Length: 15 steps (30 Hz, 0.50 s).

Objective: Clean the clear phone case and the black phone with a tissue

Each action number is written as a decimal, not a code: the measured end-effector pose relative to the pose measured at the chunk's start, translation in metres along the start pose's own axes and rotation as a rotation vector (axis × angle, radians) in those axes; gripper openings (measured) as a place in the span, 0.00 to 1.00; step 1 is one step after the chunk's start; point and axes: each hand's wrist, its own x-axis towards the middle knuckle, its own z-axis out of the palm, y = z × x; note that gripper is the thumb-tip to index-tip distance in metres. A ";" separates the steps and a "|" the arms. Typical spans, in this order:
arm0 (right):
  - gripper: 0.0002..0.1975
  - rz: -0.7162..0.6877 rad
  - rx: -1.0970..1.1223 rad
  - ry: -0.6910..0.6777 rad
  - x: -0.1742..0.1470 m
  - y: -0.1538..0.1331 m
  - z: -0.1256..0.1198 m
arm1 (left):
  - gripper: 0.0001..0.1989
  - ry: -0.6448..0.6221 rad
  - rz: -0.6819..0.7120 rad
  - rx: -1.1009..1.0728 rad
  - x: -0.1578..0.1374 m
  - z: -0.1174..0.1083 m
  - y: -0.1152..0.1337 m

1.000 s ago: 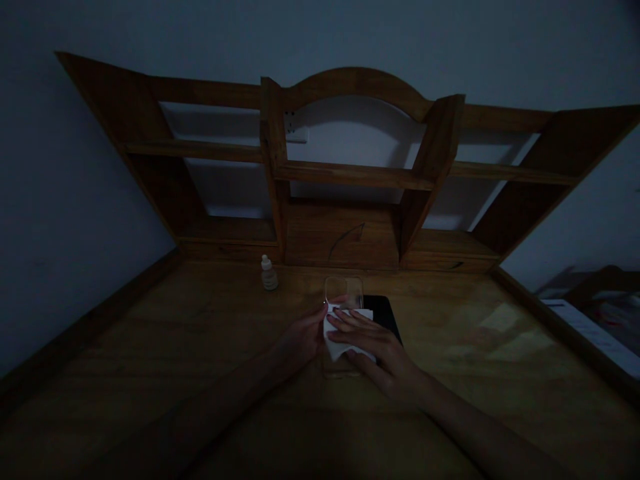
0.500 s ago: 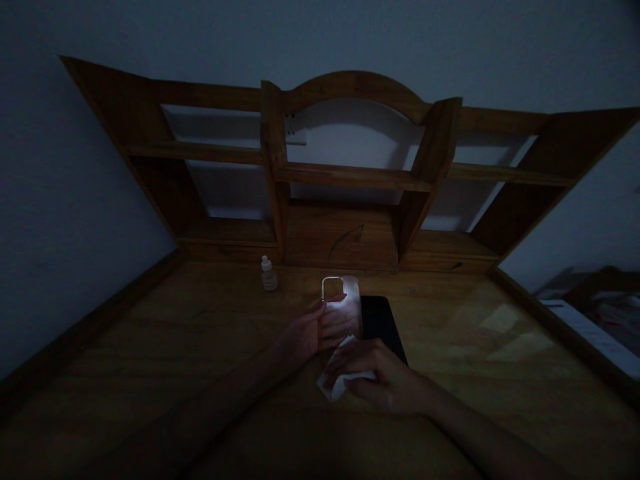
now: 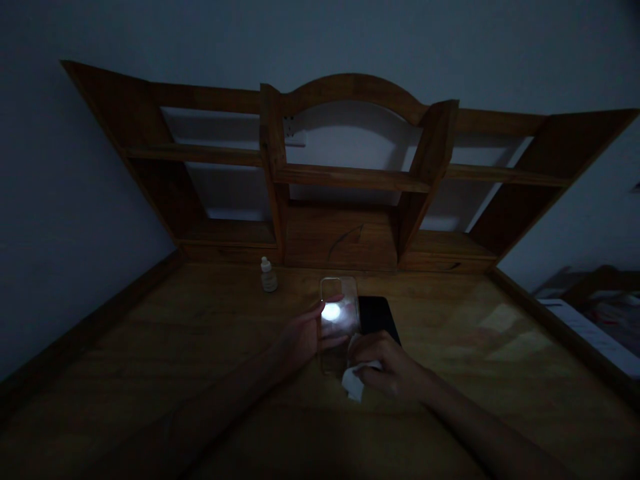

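A clear phone case (image 3: 350,313) with a square camera cutout is held upright in my left hand (image 3: 300,339), thumb on its left edge and fingers showing through behind it. A bright glare spot lies on its upper half. My right hand (image 3: 386,365) pinches a crumpled white tissue (image 3: 354,383) at the lower right edge of the case. Whether the tissue touches the case there I cannot tell. Behind the right hand a black phone-like slab (image 3: 379,315) lies on the desk, its lower part covered by that hand.
On the wooden desk (image 3: 200,347), a small dropper bottle (image 3: 269,276) with a white cap stands left of the case. A wooden shelf unit (image 3: 345,175) rises along the back edge. White paper-like sheets (image 3: 590,333) lie beyond the desk's right edge. The room is dim.
My right hand and the tissue have shifted right and slightly up, from the front of the case to its lower right edge. The glare on the case is brighter. My left hand stays put.
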 end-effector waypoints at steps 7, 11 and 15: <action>0.14 0.032 0.049 0.045 -0.001 0.006 -0.004 | 0.19 0.023 -0.022 -0.023 0.003 -0.007 0.000; 0.13 0.029 0.060 0.089 0.002 0.003 -0.007 | 0.19 -0.031 -0.020 -0.024 0.000 -0.006 0.002; 0.15 -0.007 0.064 0.160 0.005 -0.003 -0.011 | 0.21 -0.050 0.005 -0.035 -0.003 -0.003 0.004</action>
